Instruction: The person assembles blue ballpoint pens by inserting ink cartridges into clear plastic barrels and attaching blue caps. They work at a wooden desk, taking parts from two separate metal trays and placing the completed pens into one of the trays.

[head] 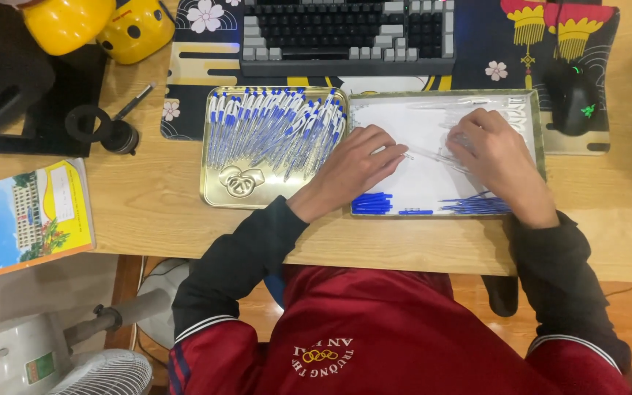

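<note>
My left hand (356, 164) rests palm down on the white-lined tray (374, 110), fingertips touching a clear pen barrel (426, 152) that lies across the white surface. My right hand (495, 157) lies over several clear barrels at the tray's right side; what its fingers hold is hidden. Blue caps (371, 202) and thin blue refills (477, 205) lie along the tray's front edge. To the left, a gold metal tray (217, 194) holds many assembled blue pens (276, 128).
A keyboard (345, 33) and a black mouse (573, 95) sit on a patterned desk mat behind the trays. Two yellow objects (96, 25), a black stand and a booklet (23, 216) are at the left. A white fan (60, 362) stands below the desk edge.
</note>
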